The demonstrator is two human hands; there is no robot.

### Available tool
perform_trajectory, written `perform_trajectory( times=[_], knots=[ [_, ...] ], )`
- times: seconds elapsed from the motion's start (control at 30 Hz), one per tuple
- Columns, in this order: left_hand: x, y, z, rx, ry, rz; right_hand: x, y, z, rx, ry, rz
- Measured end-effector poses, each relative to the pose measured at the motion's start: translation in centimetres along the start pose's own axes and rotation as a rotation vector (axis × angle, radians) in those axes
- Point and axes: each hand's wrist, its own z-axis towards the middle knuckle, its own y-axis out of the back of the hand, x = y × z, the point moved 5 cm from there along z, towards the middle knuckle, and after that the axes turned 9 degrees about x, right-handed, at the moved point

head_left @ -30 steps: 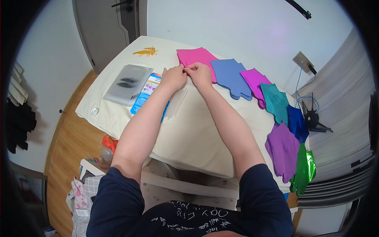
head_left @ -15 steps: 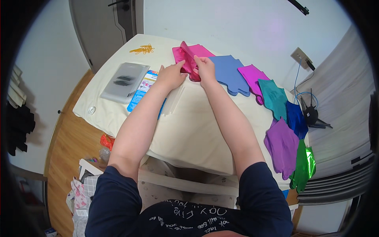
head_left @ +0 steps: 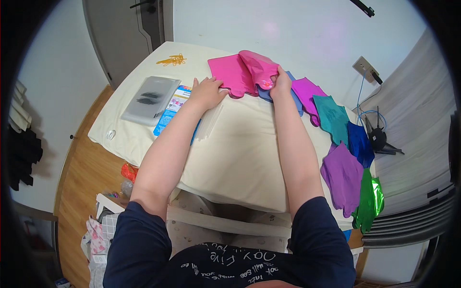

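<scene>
A stack of flat, deflated pink foil balloons (head_left: 230, 74) lies at the far middle of the table. Spread fingers of my left hand (head_left: 208, 93) rest at the stack's near left edge, holding nothing. In the grip of my right hand (head_left: 281, 85), one pink foil balloon (head_left: 261, 66) is lifted from the pile and bent over to the right, partly covering the blue-grey foil balloons (head_left: 294, 93). Beneath my left wrist lie a blue printed card (head_left: 168, 115) and thin clear strips or sleeves (head_left: 210, 125), partly hidden.
Toward the right run foil balloons in magenta (head_left: 307, 91), teal (head_left: 331, 117), dark blue (head_left: 360, 146), purple (head_left: 343, 177) and green (head_left: 366, 204). Clear plastic bags (head_left: 151, 98), yellow rubber bands or cords (head_left: 172, 60) and a small white coil (head_left: 111, 135) occupy the left. A black router (head_left: 378, 139) stands beyond the right edge.
My right hand has moved right, drawing the lifted pink balloon from the stack across the blue-grey ones. My left hand has stayed nearly in place.
</scene>
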Motion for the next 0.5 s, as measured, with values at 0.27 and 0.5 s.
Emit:
perform_trajectory(
  times=[0.27,0.5],
  knots=[
    [0.7,-0.1,-0.1,-0.004,0.007,-0.002,1.3,3.6,0.9,-0.131,0.053,0.168],
    [0.9,-0.2,-0.1,0.012,0.014,-0.005,3.1,4.3,-0.5,-0.287,0.196,0.227]
  ],
)
